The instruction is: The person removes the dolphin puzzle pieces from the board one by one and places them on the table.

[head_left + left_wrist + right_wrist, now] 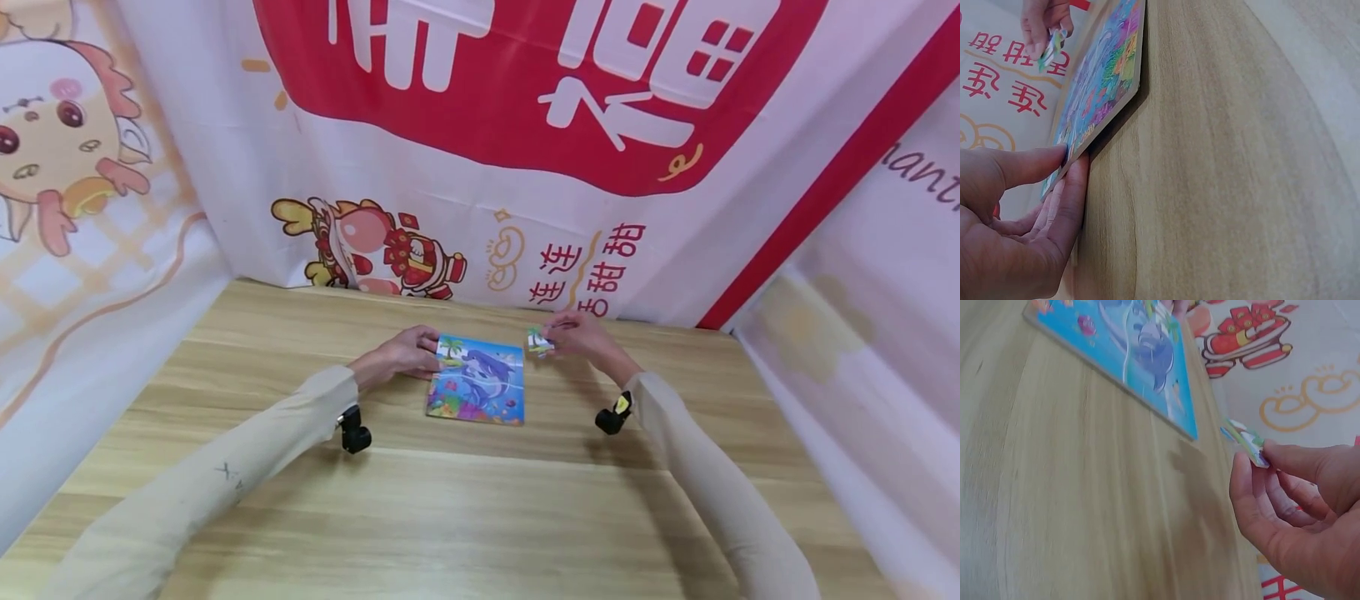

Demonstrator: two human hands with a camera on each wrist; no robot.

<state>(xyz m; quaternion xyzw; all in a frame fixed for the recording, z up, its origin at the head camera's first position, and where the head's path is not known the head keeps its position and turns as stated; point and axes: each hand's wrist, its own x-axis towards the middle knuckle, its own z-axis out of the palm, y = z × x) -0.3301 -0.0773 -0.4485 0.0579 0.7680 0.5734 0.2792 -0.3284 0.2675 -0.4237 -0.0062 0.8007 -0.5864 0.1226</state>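
Note:
A flat dolphin puzzle (480, 383) in a bright blue sea scene lies near the back of the wooden table, with a palm tree at its upper left. My left hand (408, 353) pinches its left edge; in the left wrist view the thumb is on the picture side and the fingers under the board, which is tilted up from the table there. To the right of the board, my right hand (581, 335) holds a small green-and-white puzzle piece (1245, 441) between thumb and fingertips. That piece is in the air, apart from the board.
The wooden table (465, 517) stretches toward me in front of both arms. Right behind the board hangs a printed cloth (495, 150) in red and white, and more cloth closes off the left and right sides. A small black camera (356, 432) is strapped at the left wrist.

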